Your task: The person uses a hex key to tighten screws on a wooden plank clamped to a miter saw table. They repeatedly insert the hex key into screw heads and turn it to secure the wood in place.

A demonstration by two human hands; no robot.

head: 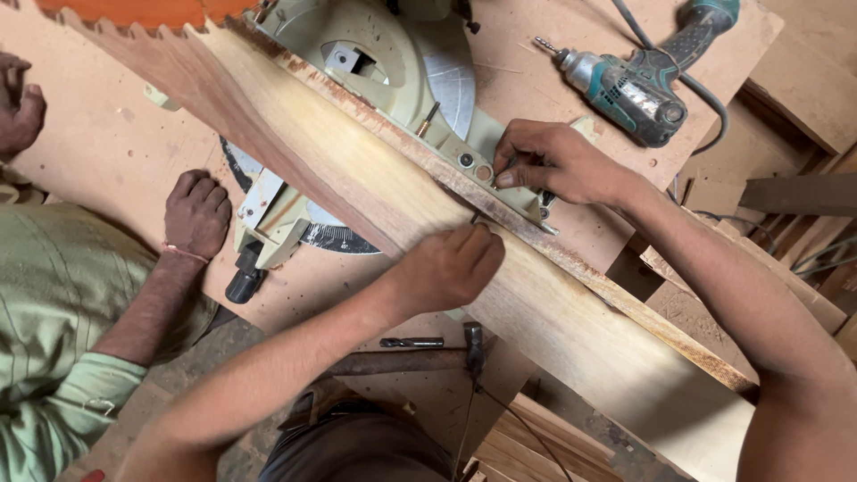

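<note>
Nearest the camera, your left forearm runs up from the bottom edge to your left hand (446,268), which rests on the long wooden board (375,178). That hand is clenched, its fingertips pinching a small dark marking tool, seemingly a pencil (476,217), against the board's upper face. Your right hand (553,162) sits just beyond the board's rough far edge, fingers curled and pressing down on the pale green base of the mitre saw (375,71); I cannot tell whether it grips anything small.

The board lies diagonally across the saw base, from the orange toothed strip (143,11) at top left down to the lower right.

Judgement on the step: the mark would come out best with the board seated flat against the base, the right hand steadying, and the tip kept tight to the wood.

The counter (116,134) is a worn tan sheet, pitted and dusty. A teal corded drill (638,80) lies on it at upper right, well apart from both hands. A loose drill bit (411,342) and a hammer (428,357) lie below the board. Another person in a green shirt stands at left, one hand (198,212) resting on the counter. Offcuts of timber (794,192) crowd the right side.
</note>
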